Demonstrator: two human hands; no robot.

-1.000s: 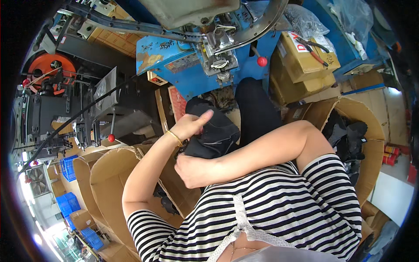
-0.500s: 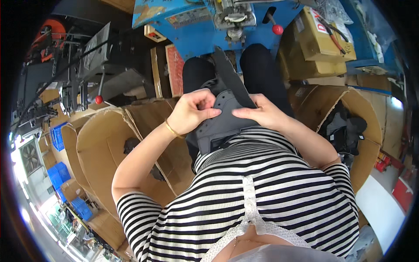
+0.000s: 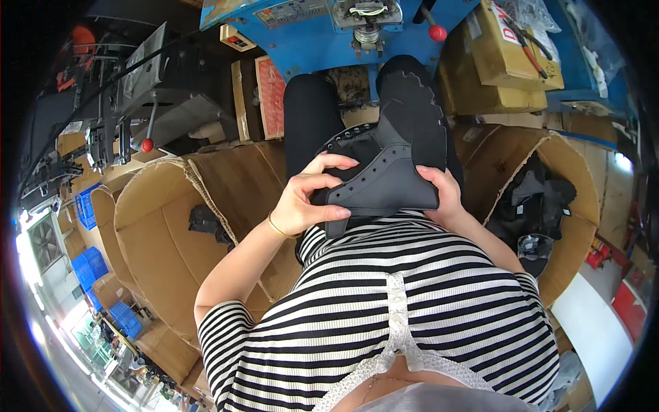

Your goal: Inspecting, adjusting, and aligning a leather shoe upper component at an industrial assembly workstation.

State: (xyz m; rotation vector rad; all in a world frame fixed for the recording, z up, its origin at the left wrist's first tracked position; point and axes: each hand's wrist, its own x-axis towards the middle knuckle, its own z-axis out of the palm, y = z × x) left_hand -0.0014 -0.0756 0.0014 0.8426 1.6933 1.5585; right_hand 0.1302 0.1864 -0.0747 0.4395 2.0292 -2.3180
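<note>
A black boot upper [image 3: 391,182] with rows of eyelets lies across my lap. Its eyelet edges face up and to the left, and a jagged-edged part stretches over my right thigh. My left hand [image 3: 309,199] is closed on the tongue-side end, thumb below and fingers over the eyelet edge. At the opposite side my right hand [image 3: 443,196] grips the edge, its thumb on top and other fingers mostly hidden underneath.
Ahead stands a blue machine [image 3: 302,41] with a red-knobbed lever [image 3: 436,33]. Open cardboard boxes flank me: the left box [image 3: 158,226] and the right box [image 3: 583,185] both hold black pieces. Red-handled pliers [image 3: 532,58] lie on a carton [image 3: 498,69] at the far right.
The boot upper has been turned and spread out, so its eyelet edge and side panel now face up. My right hand has shifted right to its outer edge; my left hand has moved slightly lower.
</note>
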